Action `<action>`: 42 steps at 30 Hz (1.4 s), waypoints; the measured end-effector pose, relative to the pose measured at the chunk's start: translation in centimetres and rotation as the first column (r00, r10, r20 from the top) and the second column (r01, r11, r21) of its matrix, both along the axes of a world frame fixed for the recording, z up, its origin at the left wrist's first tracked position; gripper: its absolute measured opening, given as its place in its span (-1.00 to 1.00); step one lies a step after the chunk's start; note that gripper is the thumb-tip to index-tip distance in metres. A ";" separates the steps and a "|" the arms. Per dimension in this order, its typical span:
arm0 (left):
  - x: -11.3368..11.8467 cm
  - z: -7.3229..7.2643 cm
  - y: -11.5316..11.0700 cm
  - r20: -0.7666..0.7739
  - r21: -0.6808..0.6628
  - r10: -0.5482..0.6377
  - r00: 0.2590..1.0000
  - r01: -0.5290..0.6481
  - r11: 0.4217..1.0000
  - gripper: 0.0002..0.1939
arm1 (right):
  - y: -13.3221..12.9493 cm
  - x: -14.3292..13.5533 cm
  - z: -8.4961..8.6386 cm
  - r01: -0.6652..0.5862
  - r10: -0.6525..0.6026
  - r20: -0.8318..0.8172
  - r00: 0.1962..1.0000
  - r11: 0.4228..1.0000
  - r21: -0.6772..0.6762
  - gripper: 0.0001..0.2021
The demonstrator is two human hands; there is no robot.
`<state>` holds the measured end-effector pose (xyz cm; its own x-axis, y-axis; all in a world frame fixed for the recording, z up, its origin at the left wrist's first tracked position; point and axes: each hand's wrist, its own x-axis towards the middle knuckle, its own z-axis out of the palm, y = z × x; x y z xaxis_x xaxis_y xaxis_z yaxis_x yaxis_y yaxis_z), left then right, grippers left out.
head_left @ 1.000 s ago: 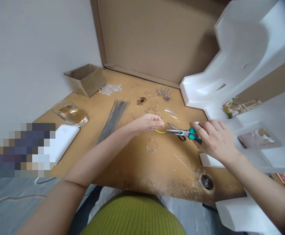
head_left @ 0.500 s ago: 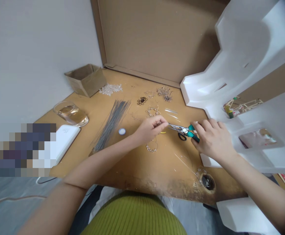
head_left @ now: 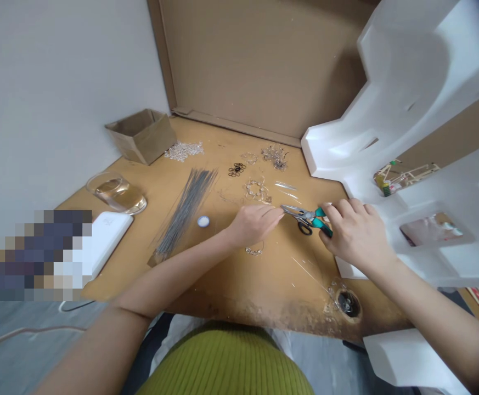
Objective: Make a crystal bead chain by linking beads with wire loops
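Observation:
My right hand (head_left: pixel 356 230) is wrapped round the teal-and-black handles of a pair of pliers (head_left: pixel 308 215), whose jaws point left and look slightly apart. At the jaw tips, my left hand (head_left: pixel 251 225) is closed in a pinch; what lies between its fingers is too small to make out. Under the pliers rests a tool with a black looped handle (head_left: pixel 305 228), perhaps scissors. A wire ring with clear beads (head_left: pixel 256 190) lies beyond my left hand. Another beaded ring (head_left: pixel 254 252) is nearer me, partly covered by that hand.
Left of my hands lie a bundle of grey wires (head_left: pixel 187 211) and a small round white-and-blue item (head_left: pixel 203 221). A glass of liquid (head_left: pixel 118 193), a cardboard box (head_left: pixel 146 140) and clear beads (head_left: pixel 184 151) stand farther left. White foam (head_left: pixel 325 151) borders the right; a table hole (head_left: pixel 349 303) is near the front edge.
My left hand has turned so its back faces up more, with the fingertips still at the jaws. The pliers' jaws look a little wider apart. My right hand keeps its grip.

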<state>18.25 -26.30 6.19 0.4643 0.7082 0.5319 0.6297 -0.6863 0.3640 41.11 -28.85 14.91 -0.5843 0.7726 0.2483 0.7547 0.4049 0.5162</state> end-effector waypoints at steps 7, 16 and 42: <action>-1.8 -0.6 1.2 -0.032 0.023 0.089 0.996 -0.088 0.996 -0.71 | 0.2 0.6 -0.1 0.012 -0.013 0.029 1.000 1.000 0.015 -0.71; -1.8 2.7 1.7 0.518 -0.737 0.137 0.844 0.359 0.572 -0.81 | 0.6 1.9 0.1 -0.134 0.131 0.078 0.988 0.990 0.037 -0.71; -2.3 3.1 2.4 0.626 -0.775 0.055 0.778 0.612 0.158 -0.89 | 0.6 1.4 2.2 -0.413 0.386 0.242 0.890 0.908 0.072 -0.79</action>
<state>15.93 -23.93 9.32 0.7194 0.6619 -0.2107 0.0183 0.2853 0.9583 42.53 -28.21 17.10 -0.8869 0.4353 0.1546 0.4058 0.5743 0.7109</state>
